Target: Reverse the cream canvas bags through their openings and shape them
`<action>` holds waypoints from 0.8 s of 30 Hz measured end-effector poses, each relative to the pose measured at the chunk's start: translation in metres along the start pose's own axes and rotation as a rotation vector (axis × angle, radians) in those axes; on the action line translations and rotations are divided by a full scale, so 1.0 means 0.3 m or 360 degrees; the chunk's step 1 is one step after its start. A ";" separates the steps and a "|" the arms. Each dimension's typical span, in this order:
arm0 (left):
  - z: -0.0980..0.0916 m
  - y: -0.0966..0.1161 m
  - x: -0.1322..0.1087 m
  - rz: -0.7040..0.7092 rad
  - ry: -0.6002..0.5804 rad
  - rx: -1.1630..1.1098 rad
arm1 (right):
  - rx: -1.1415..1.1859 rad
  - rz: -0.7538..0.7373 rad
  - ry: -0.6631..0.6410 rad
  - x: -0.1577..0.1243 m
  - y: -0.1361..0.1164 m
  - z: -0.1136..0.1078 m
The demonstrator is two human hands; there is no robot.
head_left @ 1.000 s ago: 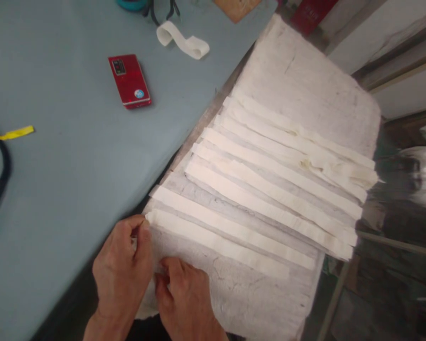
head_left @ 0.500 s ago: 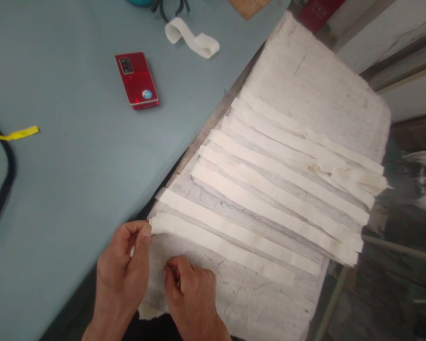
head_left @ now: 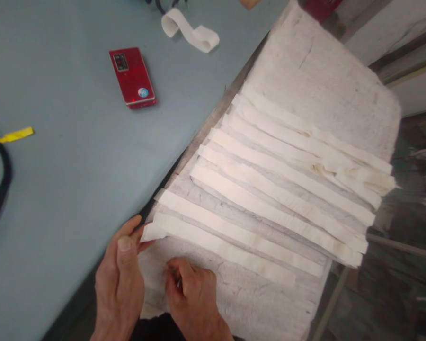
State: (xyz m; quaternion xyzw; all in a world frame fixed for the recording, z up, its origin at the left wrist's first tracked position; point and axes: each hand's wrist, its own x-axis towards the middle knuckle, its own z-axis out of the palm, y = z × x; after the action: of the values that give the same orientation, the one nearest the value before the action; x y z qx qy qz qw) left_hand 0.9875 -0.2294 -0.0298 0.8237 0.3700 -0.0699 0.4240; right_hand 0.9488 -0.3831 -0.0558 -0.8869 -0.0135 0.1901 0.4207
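Note:
Off-white cloth strips [head_left: 234,246] lie slanting across a pale, cloth-covered board [head_left: 234,303]. My left hand [head_left: 120,279] is at the near left end of the lowest strip, its thumb raised clear of the cloth. Its fingers are stretched out, some of them behind or under the strip's loose end, which is lifted and bent. Just below that strip, my right hand [head_left: 191,289] rests over the board with thumb and fingers pinched together. Whatever the pinch may hold is too small or hidden to make out.
A blue-grey table [head_left: 67,166] borders the board on the left. On it lie a red phone [head_left: 133,78], a curled white band [head_left: 190,31] and a black cable [head_left: 5,175] with a yellow tag [head_left: 16,135]. Several more strips, some crumpled, cover the board's middle.
My left thumb has lifted off the strip's end, and the fingers have opened and slid behind it. The end now bends up to the left. My right hand has hardly moved.

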 end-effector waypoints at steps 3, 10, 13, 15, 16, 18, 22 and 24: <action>0.006 0.021 -0.020 -0.0183 0.0105 0.0066 | 0.0125 -0.0041 -0.0082 0.000 0.003 -0.023; 0.023 0.052 -0.001 -0.0266 -0.0197 0.0281 | 0.0233 -0.0098 -0.0179 0.004 0.009 -0.049; 0.041 0.062 0.002 -0.0048 -0.0116 0.0563 | 0.0186 -0.0119 -0.0172 0.001 0.014 -0.035; 0.054 0.069 0.005 0.0031 -0.0034 0.0641 | 0.0154 -0.0144 -0.0159 -0.004 0.018 -0.025; 0.059 0.074 0.007 0.0035 -0.0022 0.0665 | 0.0142 -0.0158 -0.0151 -0.006 0.020 -0.021; 0.066 0.086 0.012 0.0015 -0.0064 0.0701 | 0.0136 -0.0184 -0.0128 -0.009 0.024 -0.015; 0.073 0.115 0.026 -0.0022 -0.0141 0.0730 | 0.0128 -0.0209 -0.0069 -0.008 0.027 -0.012; 0.076 0.128 0.031 -0.0022 -0.0134 0.0720 | 0.0111 -0.0224 -0.0042 -0.006 0.025 -0.009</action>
State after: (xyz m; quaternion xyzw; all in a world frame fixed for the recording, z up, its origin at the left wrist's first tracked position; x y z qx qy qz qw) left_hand 1.0241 -0.2555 -0.0233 0.8916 0.3324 -0.1883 0.2431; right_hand 0.9470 -0.3904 -0.0591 -0.8661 -0.0748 0.1722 0.4634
